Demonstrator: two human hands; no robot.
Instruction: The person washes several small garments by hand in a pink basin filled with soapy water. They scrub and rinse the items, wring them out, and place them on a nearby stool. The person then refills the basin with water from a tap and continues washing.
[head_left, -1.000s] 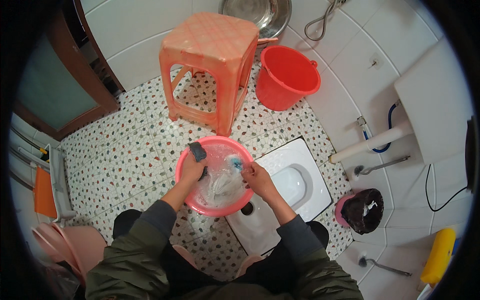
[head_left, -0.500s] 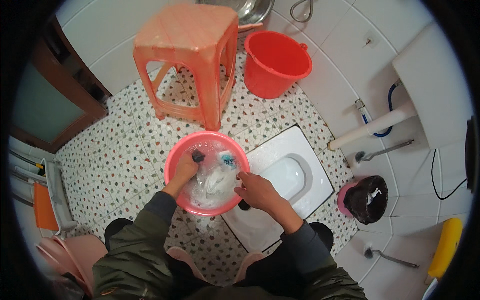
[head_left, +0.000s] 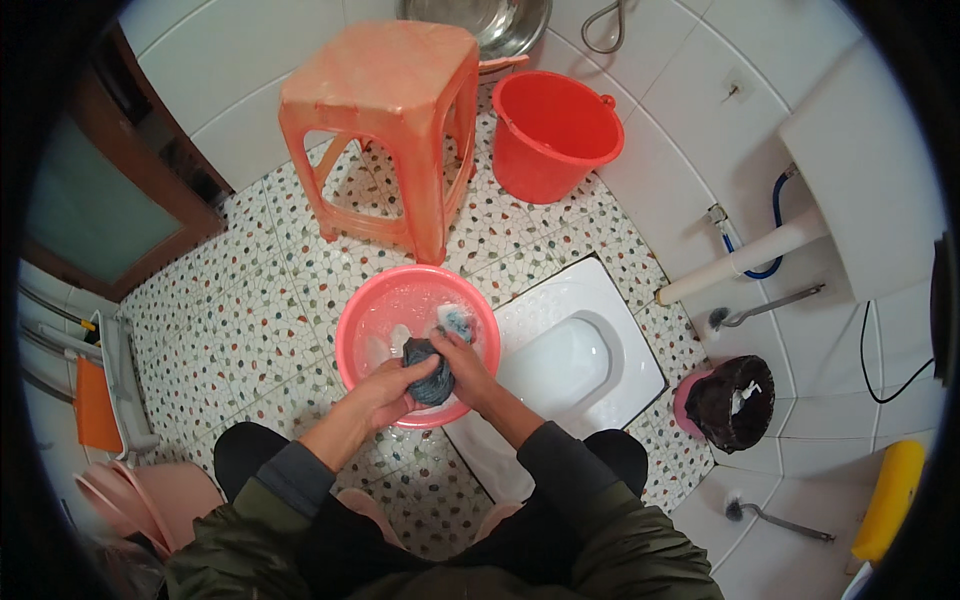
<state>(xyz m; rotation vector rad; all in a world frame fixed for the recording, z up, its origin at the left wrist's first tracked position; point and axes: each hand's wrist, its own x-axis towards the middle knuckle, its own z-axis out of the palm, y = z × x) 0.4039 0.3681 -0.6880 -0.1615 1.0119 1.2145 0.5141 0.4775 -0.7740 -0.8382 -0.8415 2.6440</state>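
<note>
Grey cloth [head_left: 430,380], dark and bunched up, is squeezed between a person's two bare hands over the near part of a round pink basin [head_left: 345,338], seen from above. The left hand [head_left: 382,394] grips it from the left, thumb laid across it; the right hand [head_left: 467,368] clasps it from the right. The fingers of both hands are closed on the cloth. In the basin, just beyond the right hand, a white-and-blue item [head_left: 457,320] lies in cloudy water. The basin stands on a speckled tile floor [head_left: 230,300], close beside a white squat toilet [head_left: 575,350] to the right. Farther off stand an orange stool [head_left: 390,75] and, right of it, a red bucket [head_left: 557,140].
</note>
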